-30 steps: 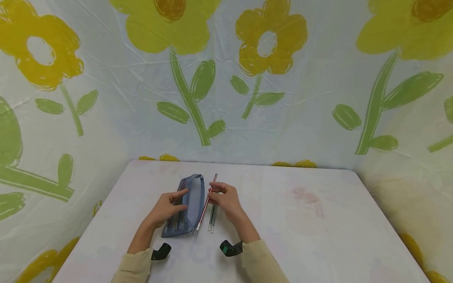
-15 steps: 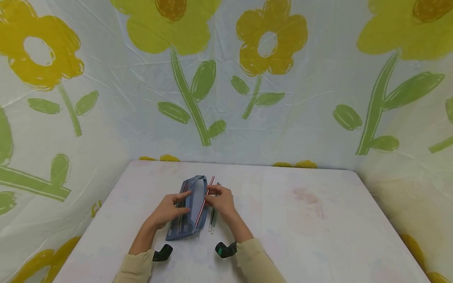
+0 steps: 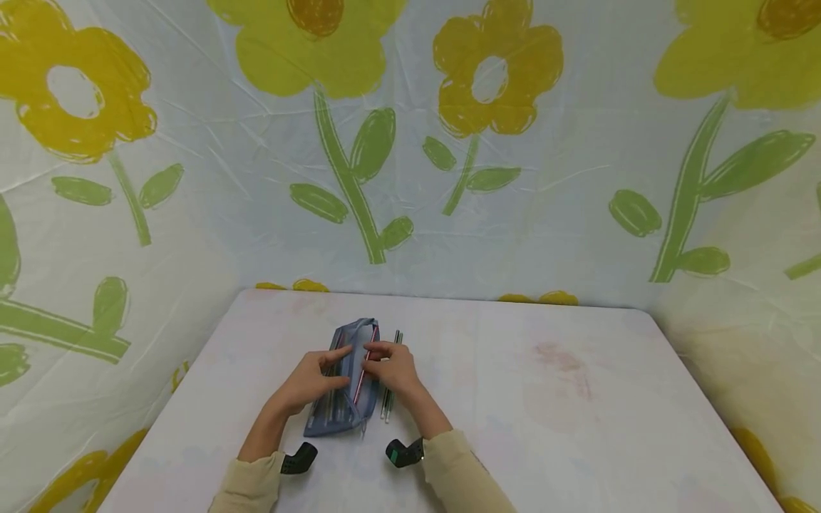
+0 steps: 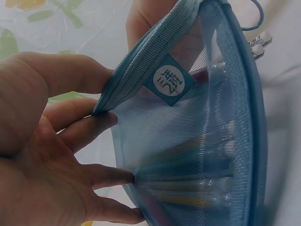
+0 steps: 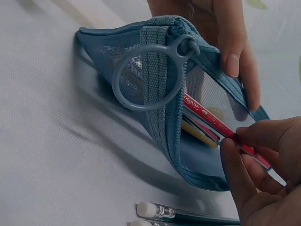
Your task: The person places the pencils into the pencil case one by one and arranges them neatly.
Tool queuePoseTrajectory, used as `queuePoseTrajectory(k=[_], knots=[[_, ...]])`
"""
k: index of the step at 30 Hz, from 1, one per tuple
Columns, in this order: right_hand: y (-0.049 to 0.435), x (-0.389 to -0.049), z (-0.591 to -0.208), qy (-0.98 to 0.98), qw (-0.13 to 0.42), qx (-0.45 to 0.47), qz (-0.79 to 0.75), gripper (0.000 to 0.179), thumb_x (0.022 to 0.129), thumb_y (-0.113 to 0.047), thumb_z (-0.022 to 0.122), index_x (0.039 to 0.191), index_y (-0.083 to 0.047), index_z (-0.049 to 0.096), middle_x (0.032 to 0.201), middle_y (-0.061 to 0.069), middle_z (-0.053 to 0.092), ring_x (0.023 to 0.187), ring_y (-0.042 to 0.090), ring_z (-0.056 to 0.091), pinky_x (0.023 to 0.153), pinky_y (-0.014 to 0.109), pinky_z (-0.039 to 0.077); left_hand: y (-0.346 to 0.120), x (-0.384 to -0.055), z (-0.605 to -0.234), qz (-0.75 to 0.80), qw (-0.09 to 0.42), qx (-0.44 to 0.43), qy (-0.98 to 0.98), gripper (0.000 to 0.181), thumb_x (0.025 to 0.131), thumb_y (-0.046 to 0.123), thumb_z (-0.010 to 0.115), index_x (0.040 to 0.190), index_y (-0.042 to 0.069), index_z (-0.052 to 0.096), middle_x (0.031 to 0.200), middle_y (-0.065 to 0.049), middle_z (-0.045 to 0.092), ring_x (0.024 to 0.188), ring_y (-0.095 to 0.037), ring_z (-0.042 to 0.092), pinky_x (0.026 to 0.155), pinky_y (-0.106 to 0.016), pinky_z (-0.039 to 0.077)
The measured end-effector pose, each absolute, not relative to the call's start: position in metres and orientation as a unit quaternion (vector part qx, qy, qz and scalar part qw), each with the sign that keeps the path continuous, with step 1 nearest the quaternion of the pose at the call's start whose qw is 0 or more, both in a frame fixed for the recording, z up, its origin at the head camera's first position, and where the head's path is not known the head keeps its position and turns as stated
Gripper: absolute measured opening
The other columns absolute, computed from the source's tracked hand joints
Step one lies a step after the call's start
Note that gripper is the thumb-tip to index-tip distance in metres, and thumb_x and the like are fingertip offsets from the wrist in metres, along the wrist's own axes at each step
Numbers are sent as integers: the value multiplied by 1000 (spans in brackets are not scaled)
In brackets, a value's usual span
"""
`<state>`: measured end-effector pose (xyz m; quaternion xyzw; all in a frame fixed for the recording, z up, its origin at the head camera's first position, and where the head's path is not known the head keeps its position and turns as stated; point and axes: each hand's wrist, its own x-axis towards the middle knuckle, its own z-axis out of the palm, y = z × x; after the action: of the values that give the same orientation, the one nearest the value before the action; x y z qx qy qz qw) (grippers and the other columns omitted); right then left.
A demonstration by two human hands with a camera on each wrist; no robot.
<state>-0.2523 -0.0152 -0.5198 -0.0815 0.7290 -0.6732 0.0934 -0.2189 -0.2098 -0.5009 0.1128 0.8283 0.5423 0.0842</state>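
Note:
A blue mesh pencil case (image 3: 326, 424) lies on the table with its zip opening spread. My left hand (image 3: 311, 385) holds the opening's edge between thumb and fingers, the other fingertips touching the mesh side. In my right hand (image 3: 399, 372) a red pencil (image 5: 207, 114) is pinched between thumb and finger; in the right wrist view part of it lies inside the opening. Several pencils (image 4: 188, 200) show through the mesh, blurred. Right of the case, two dark green pencils (image 5: 188, 217) with white erasers lie side by side on the table.
The white table (image 3: 545, 427) stretches away to the right. A ring-shaped zip pull (image 5: 123, 94) hangs at the near end of the case. Behind stands a flower-printed cloth (image 3: 545, 235), with more cloth on both sides.
My right hand has moved left with the red pencil, from beside the case into its opening. The case has shifted slightly right. My left hand keeps its hold; the green pencils stay put.

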Motion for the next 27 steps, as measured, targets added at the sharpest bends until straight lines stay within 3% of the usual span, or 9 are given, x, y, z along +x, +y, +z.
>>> queuePoseTrajectory(k=[9, 15, 21, 27], knots=[[-12, -250, -520, 744, 65, -80, -661, 36, 81, 0, 76, 116, 4, 68, 99, 15, 70, 78, 20, 69, 67, 31, 56, -211, -220, -503, 543, 85, 129, 826, 60, 86, 3, 70, 142, 1, 48, 147, -14, 43, 137, -39, 31, 104, -56, 30], [-9, -248, -518, 715, 63, -77, -692, 30, 83, 5, 71, 113, 9, 66, 99, 20, 69, 78, 27, 70, 68, 33, 56, -210, -220, -501, 551, 86, 122, 821, 60, 85, 1, 70, 141, 0, 49, 147, -14, 43, 137, -39, 31, 105, -57, 29], [-8, -248, -518, 704, 76, -84, -701, 25, 90, 4, 64, 114, 11, 65, 101, 24, 68, 77, 29, 70, 68, 34, 56, -213, -218, -497, 572, 95, 132, 804, 63, 87, 7, 71, 144, 0, 45, 147, -17, 41, 130, -38, 42, 99, -51, 39], [2, -250, -525, 718, 11, -24, -696, 20, 87, 4, 64, 106, 10, 68, 87, 22, 69, 67, 25, 69, 63, 36, 57, -215, -218, -496, 576, 91, 126, 803, 61, 87, 7, 71, 143, 1, 46, 143, -21, 45, 119, -35, 53, 90, -39, 48]])
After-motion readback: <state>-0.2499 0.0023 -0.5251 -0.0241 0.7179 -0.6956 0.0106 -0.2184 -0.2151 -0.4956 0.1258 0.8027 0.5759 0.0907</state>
